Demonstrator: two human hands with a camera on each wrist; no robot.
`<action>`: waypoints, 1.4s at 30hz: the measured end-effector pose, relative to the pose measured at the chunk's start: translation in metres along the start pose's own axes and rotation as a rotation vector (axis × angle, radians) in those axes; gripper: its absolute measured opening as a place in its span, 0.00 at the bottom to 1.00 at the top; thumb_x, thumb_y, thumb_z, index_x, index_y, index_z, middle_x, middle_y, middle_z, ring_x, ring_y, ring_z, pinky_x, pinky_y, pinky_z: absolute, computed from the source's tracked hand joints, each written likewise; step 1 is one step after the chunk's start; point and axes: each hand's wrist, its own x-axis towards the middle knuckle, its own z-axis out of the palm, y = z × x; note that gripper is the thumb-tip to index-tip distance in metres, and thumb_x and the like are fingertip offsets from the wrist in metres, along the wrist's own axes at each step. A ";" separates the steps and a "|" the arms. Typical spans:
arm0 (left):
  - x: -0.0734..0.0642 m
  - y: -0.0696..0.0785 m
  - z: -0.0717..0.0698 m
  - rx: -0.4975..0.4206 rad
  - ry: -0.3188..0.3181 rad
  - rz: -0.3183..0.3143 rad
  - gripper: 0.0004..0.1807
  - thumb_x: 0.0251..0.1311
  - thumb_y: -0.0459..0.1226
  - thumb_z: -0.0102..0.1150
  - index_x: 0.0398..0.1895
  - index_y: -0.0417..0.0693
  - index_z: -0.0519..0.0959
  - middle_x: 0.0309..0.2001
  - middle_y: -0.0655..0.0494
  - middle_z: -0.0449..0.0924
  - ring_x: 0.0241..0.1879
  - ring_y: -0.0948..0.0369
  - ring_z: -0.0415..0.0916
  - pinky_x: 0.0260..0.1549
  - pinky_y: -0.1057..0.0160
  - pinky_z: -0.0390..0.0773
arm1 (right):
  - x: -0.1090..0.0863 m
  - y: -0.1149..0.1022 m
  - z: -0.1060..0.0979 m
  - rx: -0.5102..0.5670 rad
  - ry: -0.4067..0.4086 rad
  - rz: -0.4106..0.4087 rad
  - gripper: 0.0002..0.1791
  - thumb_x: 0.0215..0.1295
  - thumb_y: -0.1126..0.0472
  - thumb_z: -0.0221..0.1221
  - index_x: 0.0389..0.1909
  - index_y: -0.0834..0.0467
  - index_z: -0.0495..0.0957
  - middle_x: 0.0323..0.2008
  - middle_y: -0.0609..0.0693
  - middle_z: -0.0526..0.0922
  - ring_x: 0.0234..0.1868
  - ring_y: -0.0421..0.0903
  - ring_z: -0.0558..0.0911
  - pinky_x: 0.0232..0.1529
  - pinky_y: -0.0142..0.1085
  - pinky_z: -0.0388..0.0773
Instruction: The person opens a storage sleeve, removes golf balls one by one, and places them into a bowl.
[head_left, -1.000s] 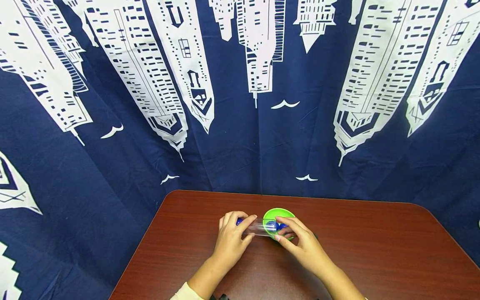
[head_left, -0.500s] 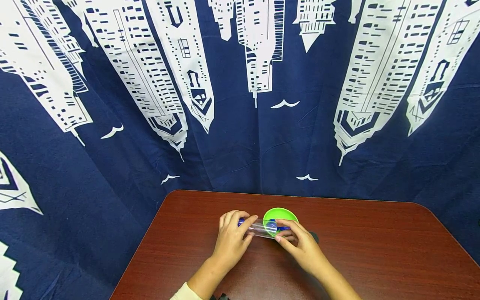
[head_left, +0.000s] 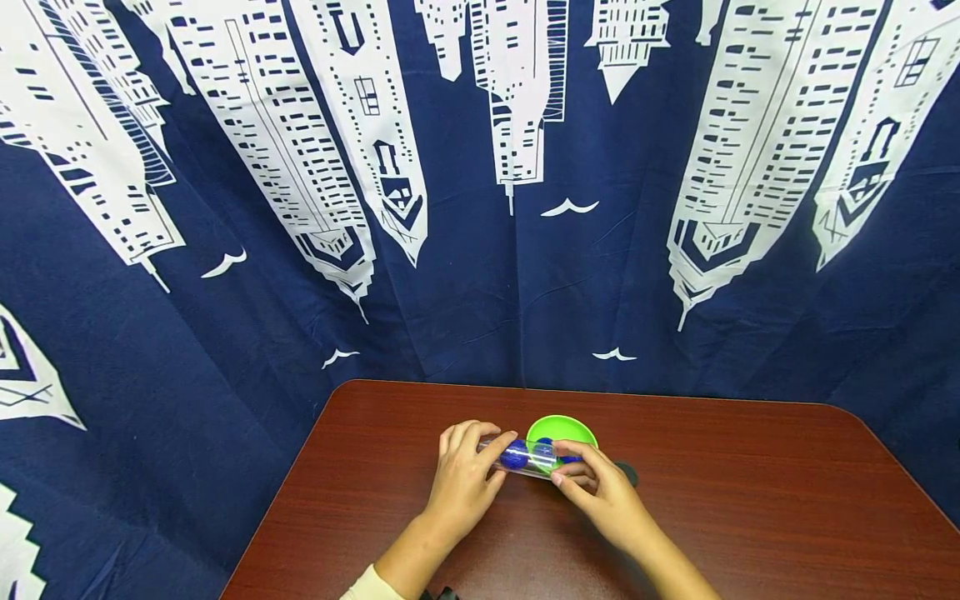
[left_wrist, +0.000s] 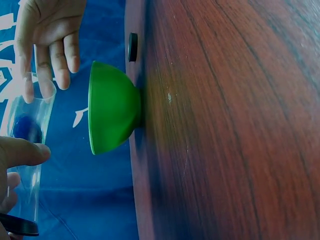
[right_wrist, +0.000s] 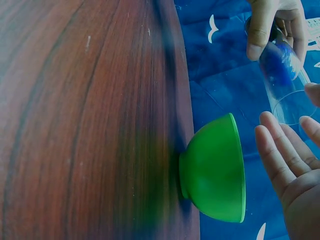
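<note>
My left hand [head_left: 467,475] grips a clear tube [head_left: 536,471] with thumb and fingers, holding it nearly level above the table. Inside the tube lies a blue ball [head_left: 514,454], also visible through its wall in the left wrist view. At the open end, my right hand [head_left: 603,492] has thumb and index finger on either side of the rim, its other fingers stretched out under the opening. A green bowl [head_left: 562,425] stands on the table just beyond the tube's open end. More blue [head_left: 572,458] shows in the bowl, partly hidden by the right hand.
A dark round disc [head_left: 627,474] lies on the brown wooden table [head_left: 750,492], right of the bowl. Behind the table's far edge hangs a blue cloth [head_left: 480,333] printed with white buildings.
The blue ball has moved rightward along the tube, from behind the left fingers toward the open end. Both hands and the tube stay nearly still; the right hand has shifted very slightly.
</note>
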 end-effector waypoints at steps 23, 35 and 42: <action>-0.001 0.000 0.001 0.001 0.002 -0.016 0.31 0.43 0.38 0.82 0.54 0.61 0.84 0.52 0.59 0.78 0.57 0.57 0.72 0.59 0.51 0.68 | 0.000 -0.001 0.002 0.004 0.015 0.020 0.23 0.69 0.63 0.63 0.63 0.60 0.73 0.52 0.57 0.78 0.47 0.37 0.84 0.48 0.29 0.83; -0.002 0.000 0.006 -0.038 0.020 -0.042 0.31 0.42 0.38 0.82 0.54 0.59 0.84 0.52 0.58 0.78 0.56 0.55 0.72 0.59 0.49 0.68 | 0.002 -0.001 0.002 0.007 0.047 -0.018 0.21 0.68 0.64 0.64 0.61 0.58 0.75 0.51 0.56 0.79 0.46 0.36 0.84 0.46 0.29 0.84; -0.004 -0.001 0.008 -0.051 0.028 -0.066 0.32 0.43 0.38 0.82 0.56 0.59 0.82 0.52 0.58 0.77 0.55 0.56 0.72 0.58 0.50 0.70 | 0.006 -0.002 0.003 0.036 0.074 -0.039 0.23 0.67 0.65 0.65 0.61 0.63 0.76 0.50 0.56 0.79 0.47 0.37 0.85 0.47 0.30 0.84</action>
